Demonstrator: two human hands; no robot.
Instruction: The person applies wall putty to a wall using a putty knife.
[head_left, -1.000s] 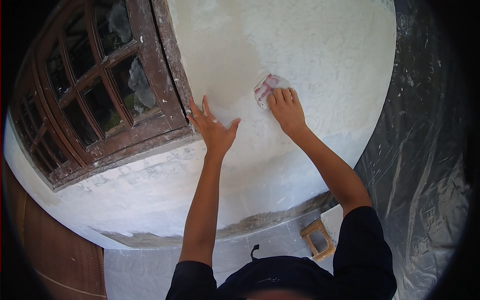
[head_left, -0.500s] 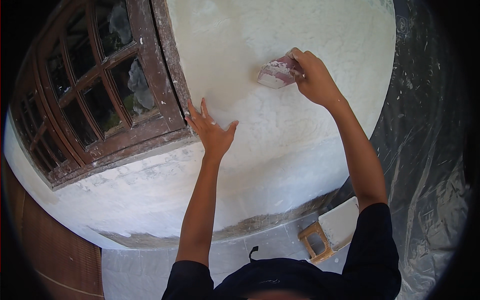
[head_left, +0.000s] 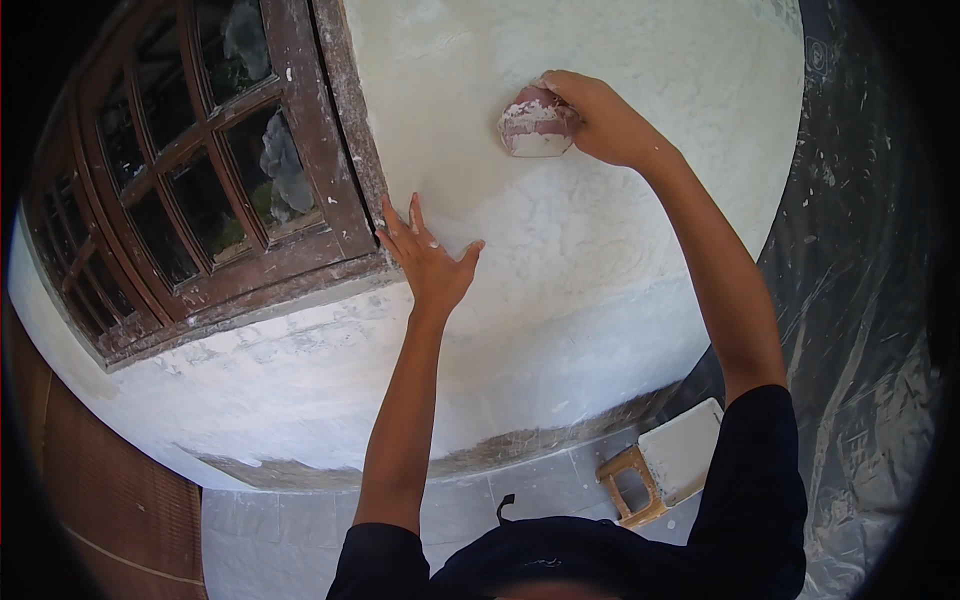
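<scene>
My right hand (head_left: pixel 600 120) grips a small flat reddish plastic pad (head_left: pixel 532 122), caked with white compound, against the pale plastered wall (head_left: pixel 560 250). The fingertips curl over the pad's top and right side. My left hand (head_left: pixel 432 250) rests with fingers spread on the wall beside the dusty, flaking edge of the brown wooden window frame (head_left: pixel 362 160), fingertips white with powder, holding nothing.
A brown window with several glass panes (head_left: pixel 180 180) fills the upper left. Below are grey floor tiles (head_left: pixel 300 520) and a tan stool-like object (head_left: pixel 625 480) beside a white panel (head_left: pixel 678 445). Dark plastic sheeting (head_left: pixel 850 350) lines the right side; a reddish-brown woven surface (head_left: pixel 120 490) is at lower left.
My right hand and the pad have moved upward, swinging right and then slightly back left, and the wrist has turned. My left hand stays at almost the same spot.
</scene>
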